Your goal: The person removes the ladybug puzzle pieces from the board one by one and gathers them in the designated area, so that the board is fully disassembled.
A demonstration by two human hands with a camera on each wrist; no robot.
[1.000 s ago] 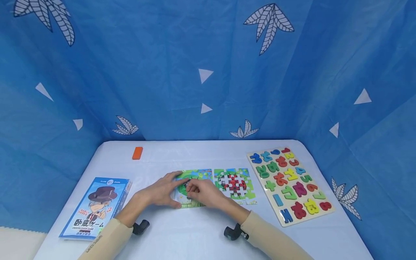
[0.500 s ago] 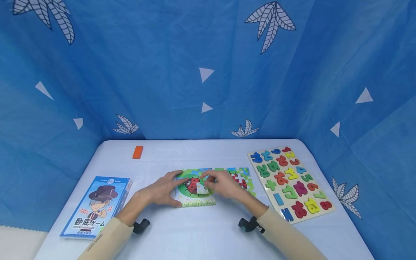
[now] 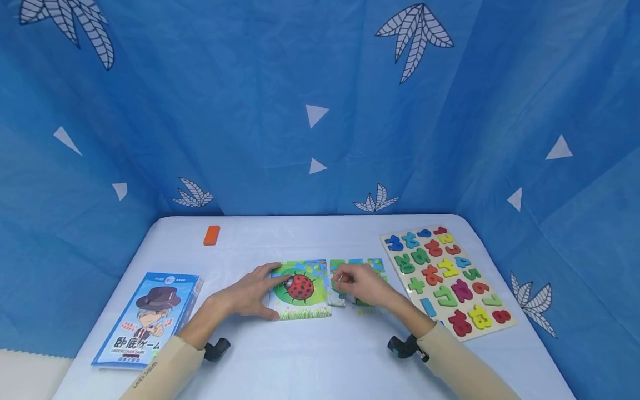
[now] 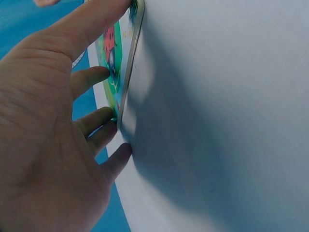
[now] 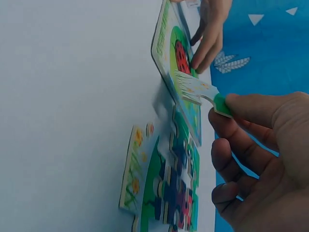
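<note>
My left hand spreads its fingers along the left side of a square ladybug picture board, thumb at the near edge. The left wrist view shows the thumb and fingertips touching its rim. Between thumb and index finger, my right hand pinches a jigsaw piece with grass, pale ground and a green corner. That piece hangs just right of the board, above the table. Beneath and beyond the right hand lies a group of ladybug jigsaw pieces, partly joined with gaps; the hand hides much of it in the head view.
A wooden number board with coloured numerals lies at the right. On the left is a blue boxed game with a cartoon figure. An orange block sits near the back left. Blue cloth hangs behind the table.
My right hand has moved right with the jigsaw piece, from over the ladybug board to beside the loose pieces, uncovering the board's picture. The left hand has stayed in place.
</note>
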